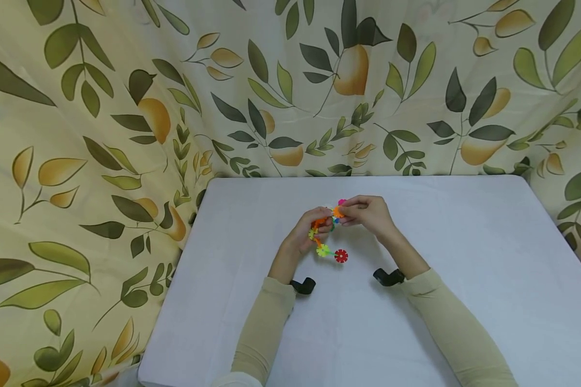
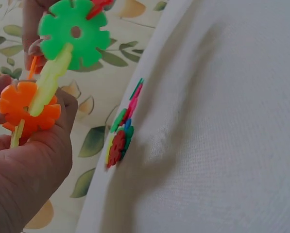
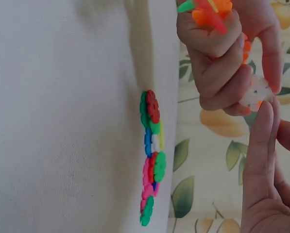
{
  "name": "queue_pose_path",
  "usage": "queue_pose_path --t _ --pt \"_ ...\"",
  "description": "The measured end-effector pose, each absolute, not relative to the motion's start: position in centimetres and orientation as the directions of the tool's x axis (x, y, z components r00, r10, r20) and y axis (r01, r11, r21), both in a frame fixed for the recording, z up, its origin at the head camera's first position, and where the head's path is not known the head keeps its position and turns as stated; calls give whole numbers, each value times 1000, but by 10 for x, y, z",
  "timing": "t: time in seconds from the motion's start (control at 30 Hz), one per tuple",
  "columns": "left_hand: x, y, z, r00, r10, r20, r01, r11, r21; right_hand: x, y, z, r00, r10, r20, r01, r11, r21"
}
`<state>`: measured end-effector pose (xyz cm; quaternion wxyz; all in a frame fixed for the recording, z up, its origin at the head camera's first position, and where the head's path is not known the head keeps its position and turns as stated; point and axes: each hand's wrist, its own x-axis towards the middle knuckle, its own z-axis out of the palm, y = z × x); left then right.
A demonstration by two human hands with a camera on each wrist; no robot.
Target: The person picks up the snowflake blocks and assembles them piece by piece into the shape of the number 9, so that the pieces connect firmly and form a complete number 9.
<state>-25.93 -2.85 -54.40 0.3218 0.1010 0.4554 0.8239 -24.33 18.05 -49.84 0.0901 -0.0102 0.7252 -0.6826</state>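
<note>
A chain of notched plastic discs hangs from the left hand [image 1: 306, 231], whose fingers curl round its orange discs. At the chain's lower end a yellow disc [image 1: 323, 250] and a red disc [image 1: 341, 256] dangle. The right hand [image 1: 370, 215] pinches an orange disc [image 1: 338, 212] beside the left fingertips. In the left wrist view the left hand [image 2: 35, 170] holds an orange disc [image 2: 29, 107], with a yellow disc [image 2: 51, 80] and a green disc [image 2: 74, 34] joined on. A whitish disc [image 3: 256, 92] lies between the two hands, against the right fingers [image 3: 262, 141].
Loose discs in several colours lie in a group on the white table [image 1: 242, 226], partly behind the hands; a red disc [image 2: 116, 146] and green disc [image 3: 159, 166] are among them. Black wrist devices [image 1: 304, 286] sit at both cuffs. A leaf-patterned curtain [image 1: 281, 107] hangs behind.
</note>
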Motion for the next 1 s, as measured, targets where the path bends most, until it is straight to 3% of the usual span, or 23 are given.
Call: queue_pose_path --t 0.63,1.0 --pt "-256 -26 -545 -763 646 -31 -401 -434 807 -239 173 -492 -986 -113 -125 129 -29 -991" --pt "-254 -26 -545 -746 664 -53 -428 -418 801 -238 175 -491 -982 -112 -153 156 -16 -988"
